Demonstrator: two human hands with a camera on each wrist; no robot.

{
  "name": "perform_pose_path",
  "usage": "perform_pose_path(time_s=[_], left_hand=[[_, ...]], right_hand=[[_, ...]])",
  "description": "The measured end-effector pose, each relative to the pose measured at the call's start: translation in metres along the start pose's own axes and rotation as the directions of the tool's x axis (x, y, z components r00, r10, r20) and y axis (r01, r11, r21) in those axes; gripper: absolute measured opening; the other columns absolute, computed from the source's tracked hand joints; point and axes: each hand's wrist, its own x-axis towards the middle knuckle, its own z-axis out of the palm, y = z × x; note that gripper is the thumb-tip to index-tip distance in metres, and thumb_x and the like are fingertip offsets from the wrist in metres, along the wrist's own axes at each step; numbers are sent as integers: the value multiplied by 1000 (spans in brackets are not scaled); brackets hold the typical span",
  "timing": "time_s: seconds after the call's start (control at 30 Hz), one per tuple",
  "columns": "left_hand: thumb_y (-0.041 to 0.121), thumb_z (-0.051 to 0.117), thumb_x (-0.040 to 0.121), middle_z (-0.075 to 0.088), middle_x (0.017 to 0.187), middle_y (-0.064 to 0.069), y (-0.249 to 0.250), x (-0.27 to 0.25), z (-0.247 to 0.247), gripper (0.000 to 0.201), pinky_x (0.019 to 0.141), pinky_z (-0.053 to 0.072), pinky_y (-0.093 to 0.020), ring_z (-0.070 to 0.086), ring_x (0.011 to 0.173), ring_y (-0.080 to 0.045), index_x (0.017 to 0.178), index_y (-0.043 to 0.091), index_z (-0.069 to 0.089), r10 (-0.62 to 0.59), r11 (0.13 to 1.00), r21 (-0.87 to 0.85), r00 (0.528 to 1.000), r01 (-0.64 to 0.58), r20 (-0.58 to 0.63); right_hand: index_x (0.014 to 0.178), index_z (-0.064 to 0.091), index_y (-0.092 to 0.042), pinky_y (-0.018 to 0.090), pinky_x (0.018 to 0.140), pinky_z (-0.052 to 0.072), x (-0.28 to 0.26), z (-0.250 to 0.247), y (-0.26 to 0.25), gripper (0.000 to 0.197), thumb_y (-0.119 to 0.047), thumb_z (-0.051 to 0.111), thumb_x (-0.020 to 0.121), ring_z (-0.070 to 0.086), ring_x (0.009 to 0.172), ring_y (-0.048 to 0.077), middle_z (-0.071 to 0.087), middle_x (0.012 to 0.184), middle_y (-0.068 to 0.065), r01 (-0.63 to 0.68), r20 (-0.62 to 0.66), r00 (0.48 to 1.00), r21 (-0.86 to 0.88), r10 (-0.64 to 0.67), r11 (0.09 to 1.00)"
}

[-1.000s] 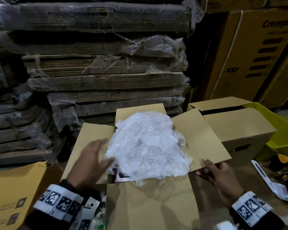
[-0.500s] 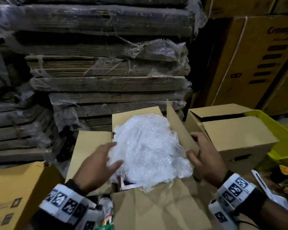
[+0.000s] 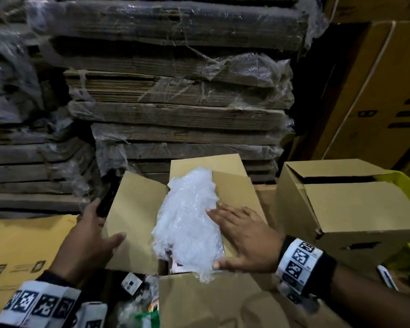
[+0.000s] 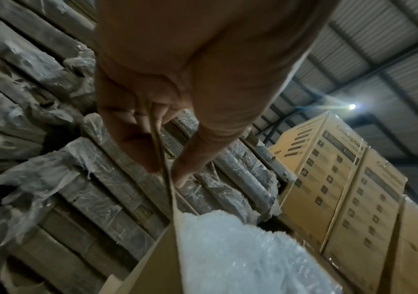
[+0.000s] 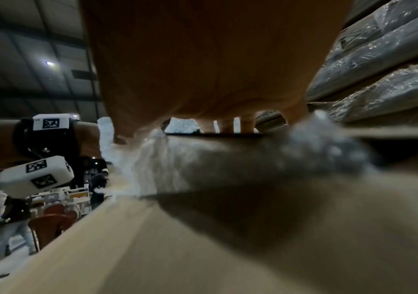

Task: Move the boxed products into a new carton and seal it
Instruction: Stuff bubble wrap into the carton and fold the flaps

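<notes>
Most of what's packed in your open brown cardboard carton (image 3: pixel 225 304) is buried under that crumpled white bubble wrap (image 3: pixel 187 218); only a sliver of a printed box corner peeks out at the near edge, too small to read. Your right wrist view is a blur of cardboard and wrap, so nothing sharp there. Your left hand (image 3: pixel 88 242) grips the carton's left flap (image 3: pixel 133 216), thumb on the inner face, fingers wrapped behind the edge, and the flap stands tilted up; the left wrist view shows its edge pinched between thumb and fingers (image 4: pixel 137 137). Your right hand (image 3: pixel 244 240) lies flat, fingers straight and spread, pressing the right flap (image 3: pixel 232 188) down against the wrap. A second brown carton (image 3: pixel 355 209) sits just to your right, beside a yellow bin (image 3: pixel 405 185).
</notes>
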Motion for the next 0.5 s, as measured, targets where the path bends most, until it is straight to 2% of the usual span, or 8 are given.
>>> perform_pose_path(time_s=[0.07,0.13,0.2,0.27,0.3,0.37,0.4,0.5], left_hand=[[14,81,79,66,115,-8,17,-4,-6,94,68,49,-34,64,85,-21,154,17,24,56,989,-135,998,-57,-12],[8,76,83,64,104,-1,40,-8,-7,82,60,48,-31,63,74,-11,151,21,31,114,955,-280,993,-98,40],[7,74,84,63,96,4,66,-15,2,69,59,52,-30,62,63,-4,143,22,42,220,928,-326,972,-182,83],[23,74,79,63,95,12,89,-21,17,64,65,55,-34,60,62,-2,138,27,49,318,932,-206,945,-297,76],[32,73,76,61,96,14,99,-24,26,66,66,55,-33,60,64,-2,137,32,48,345,934,-122,936,-335,72],[42,70,76,56,102,16,114,-30,43,70,65,50,-29,58,73,-4,139,40,43,362,930,32,929,-365,78],[45,70,76,55,106,15,120,-32,50,71,68,48,-28,58,79,-6,140,41,41,369,923,86,927,-374,68],[53,70,73,60,114,15,125,-33,63,74,78,52,-29,60,91,-9,140,38,43,383,913,144,924,-382,27]], right_hand=[[153,-8,-31,47,115,22,9,-4,1,99,-88,21,77,16,145,14,25,156,-7,-19,-14,1000,-17,19,1000],[153,14,-27,46,107,33,15,-7,2,89,-82,21,83,28,136,18,40,144,-2,10,-49,999,-79,-14,997],[132,48,-22,48,98,40,20,-6,0,72,-73,28,86,32,128,21,47,130,1,53,-42,997,-181,-61,982],[112,61,-20,48,92,44,25,-4,-4,60,-67,37,85,35,121,23,49,119,2,75,-42,995,-230,-87,970],[109,61,-19,46,91,45,27,-4,-6,57,-66,42,82,36,117,22,49,115,2,83,-51,994,-221,-96,972],[110,53,-18,38,91,45,30,-7,-4,56,-62,55,76,38,108,17,47,111,0,73,-104,991,-116,-85,991],[111,46,-17,36,88,47,30,-9,-2,60,-61,61,73,40,102,16,44,110,0,49,-135,989,-22,-52,999],[114,31,-20,39,68,53,33,-20,5,70,-58,71,71,55,82,19,35,108,-1,-10,-211,976,195,52,981]])
